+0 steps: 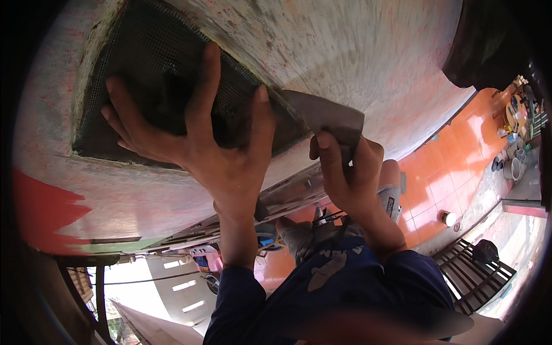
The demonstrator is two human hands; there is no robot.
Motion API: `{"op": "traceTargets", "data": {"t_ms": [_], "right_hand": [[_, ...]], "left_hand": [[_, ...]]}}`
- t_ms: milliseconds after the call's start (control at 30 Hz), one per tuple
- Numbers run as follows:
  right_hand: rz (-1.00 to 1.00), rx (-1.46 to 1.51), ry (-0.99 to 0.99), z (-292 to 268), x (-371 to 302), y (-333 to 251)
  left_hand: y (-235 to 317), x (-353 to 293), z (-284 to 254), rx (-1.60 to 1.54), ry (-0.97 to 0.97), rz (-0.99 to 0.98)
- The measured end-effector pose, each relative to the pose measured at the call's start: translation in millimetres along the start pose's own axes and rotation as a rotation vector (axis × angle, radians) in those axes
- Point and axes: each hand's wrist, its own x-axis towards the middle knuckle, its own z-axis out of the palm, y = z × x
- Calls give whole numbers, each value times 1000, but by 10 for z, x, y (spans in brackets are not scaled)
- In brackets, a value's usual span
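Note:
My left hand (221,152) is spread wide over a dark mesh screen (138,49), which fills an angular opening in a pale, scuffed wall (368,57). Its fingertips press on or close against the mesh, and one finger reaches the opening's right edge. In my right hand (351,175) is a putty knife (330,115) with a broad, flat grey blade. The fingers wrap its handle, hiding most of it, while the thumb lies near the blade's base. One blade corner meets the wall beside the mesh's right border.
Red paint (49,207) covers part of the wall at the left. Below, an orange tiled floor (425,184) holds a small white tub (447,218). A dark slatted rack (474,276) with a black bag (486,252) stands lower right. Something dark (483,46) juts in at the upper right.

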Motion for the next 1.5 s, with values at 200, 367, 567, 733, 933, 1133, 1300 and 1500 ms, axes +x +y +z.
{"op": "traceTargets", "data": {"t_ms": [200,367,567,733,933,1133,1300,1500], "right_hand": [[-61,-82,27,109,-1,16],[-127,-120,69,139,20,-11],[-125,-129,43,90,58,-23],[-95,-75,-7,24,81,-16],[29,94,-96,-38,128,87],[-139,-58,21,35,102,81],[-107,-49,7,71,79,71],[-131,16,-10,61,111,146]], "left_hand": [[26,-29,-42,14,-58,-16],[-20,-12,-12,-48,-34,21],[-51,-14,-13,-48,-36,37],[-55,-22,-15,-55,-40,32],[-65,-22,-2,-65,-30,47],[-74,-11,0,-59,-28,50],[-58,-19,-15,-53,-40,38],[-38,-29,-31,-24,-54,19]]}}
